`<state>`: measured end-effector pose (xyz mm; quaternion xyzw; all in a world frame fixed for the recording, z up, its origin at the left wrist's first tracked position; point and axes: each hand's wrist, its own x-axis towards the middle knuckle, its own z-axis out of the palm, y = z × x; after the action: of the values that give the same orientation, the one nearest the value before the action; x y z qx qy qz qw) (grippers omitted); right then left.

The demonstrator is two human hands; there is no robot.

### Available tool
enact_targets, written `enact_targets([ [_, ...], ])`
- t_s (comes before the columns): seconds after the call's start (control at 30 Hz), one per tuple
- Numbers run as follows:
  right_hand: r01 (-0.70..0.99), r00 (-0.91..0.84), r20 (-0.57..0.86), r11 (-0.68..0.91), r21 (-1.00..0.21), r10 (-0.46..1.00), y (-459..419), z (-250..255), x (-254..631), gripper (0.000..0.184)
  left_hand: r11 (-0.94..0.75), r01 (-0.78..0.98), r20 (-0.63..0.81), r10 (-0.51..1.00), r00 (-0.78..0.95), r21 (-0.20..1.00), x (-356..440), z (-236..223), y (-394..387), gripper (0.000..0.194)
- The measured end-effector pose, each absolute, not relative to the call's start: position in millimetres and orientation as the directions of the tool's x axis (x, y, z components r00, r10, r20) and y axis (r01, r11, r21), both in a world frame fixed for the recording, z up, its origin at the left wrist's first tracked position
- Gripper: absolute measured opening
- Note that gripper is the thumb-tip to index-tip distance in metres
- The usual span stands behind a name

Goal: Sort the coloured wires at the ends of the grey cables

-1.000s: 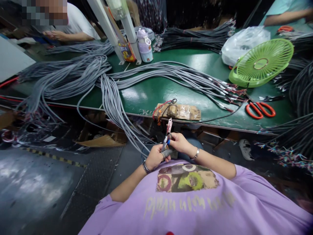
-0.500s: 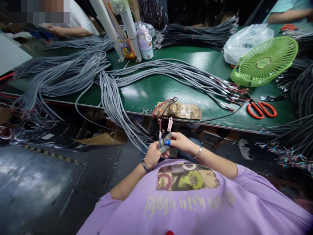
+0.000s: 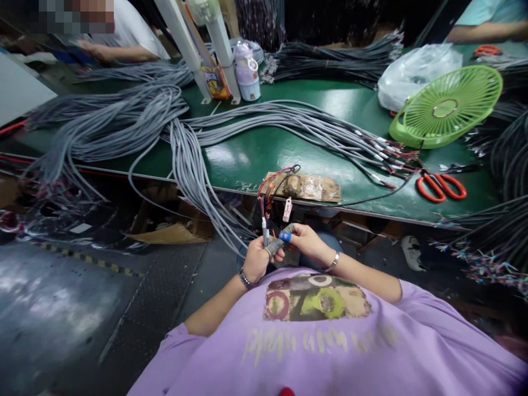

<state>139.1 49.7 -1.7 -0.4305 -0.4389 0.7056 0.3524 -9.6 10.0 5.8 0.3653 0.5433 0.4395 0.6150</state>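
Note:
In front of my shirt, my left hand (image 3: 257, 259) is closed around the end of a grey cable (image 3: 265, 237). The cable end points up, and thin coloured wires (image 3: 261, 207) fan out of its white sleeve. My right hand (image 3: 307, 242) is close beside it, with thumb and forefinger pinched together. A blue band (image 3: 285, 236) circles the right thumb, and grey wrapping covers a finger of each hand. What the right fingers pinch is too small to make out. Just beyond the hands, a small white-pink tag-like piece (image 3: 287, 210) hangs at the bench edge.
A taped wooden block (image 3: 315, 188) with red and black leads lies on the green bench edge (image 3: 247, 165). Grey cables (image 3: 185, 154) drape off the left side. Red-handled scissors (image 3: 441, 187), a green fan (image 3: 447, 107) and a plastic bag (image 3: 416, 74) are on the right. Co-workers sit opposite.
The cable end in my left hand has shifted slightly left, and its coloured wires are more spread apart from my right fingers. My right hand has moved a little to the right.

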Motion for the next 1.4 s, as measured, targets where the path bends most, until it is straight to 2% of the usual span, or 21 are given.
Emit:
enact_targets([
  [0.13,-0.139,-0.334,-0.345,-0.408,-0.902,0.877,49.9,1.4,141.0,0.033,0.333,-0.152,-0.336,0.942,0.001,0.931,-10.4,7.0,8.8,0.030],
  [0.3,-0.132,-0.402,-0.417,-0.503,-0.854,0.815,54.5,7.6,146.2,0.035,0.335,-0.124,-0.334,0.942,0.028,0.934,-11.3,6.3,7.9,0.030],
  [0.5,-0.047,-0.452,-0.326,-0.387,-0.921,0.830,56.0,11.3,143.8,0.039,0.335,-0.115,-0.333,0.942,0.040,0.935,-10.1,2.6,7.0,0.029],
  [0.6,-0.070,-0.408,-0.312,-0.369,-0.927,0.858,52.7,7.7,140.8,0.038,0.304,-0.132,-0.308,0.951,-0.015,0.944,-10.1,1.5,5.9,0.029],
  [0.7,-0.117,-0.371,-0.352,-0.420,-0.900,0.859,51.3,4.4,140.2,0.038,0.267,-0.144,-0.278,0.958,-0.068,0.953,-10.5,2.6,5.6,0.029],
  [0.87,-0.172,-0.403,-0.398,-0.495,-0.852,0.825,59.3,8.7,144.0,0.035,0.318,-0.117,-0.317,0.948,0.031,0.941,-11.3,5.2,5.8,0.030],
  [1.1,-0.071,-0.571,-0.252,-0.352,-0.933,0.782,66.2,18.9,140.7,0.038,0.335,-0.051,-0.329,0.939,0.097,0.941,-11.3,6.5,4.1,0.031],
  [1.27,-0.021,-0.461,-0.213,-0.250,-0.968,0.861,60.6,12.8,136.0,0.034,0.328,-0.071,-0.323,0.944,0.071,0.942,-11.5,6.5,3.8,0.032],
  [1.4,-0.074,-0.382,-0.227,-0.275,-0.959,0.896,56.5,10.9,136.0,0.034,0.297,-0.082,-0.295,0.955,0.037,0.951,-11.5,7.2,3.5,0.030],
])
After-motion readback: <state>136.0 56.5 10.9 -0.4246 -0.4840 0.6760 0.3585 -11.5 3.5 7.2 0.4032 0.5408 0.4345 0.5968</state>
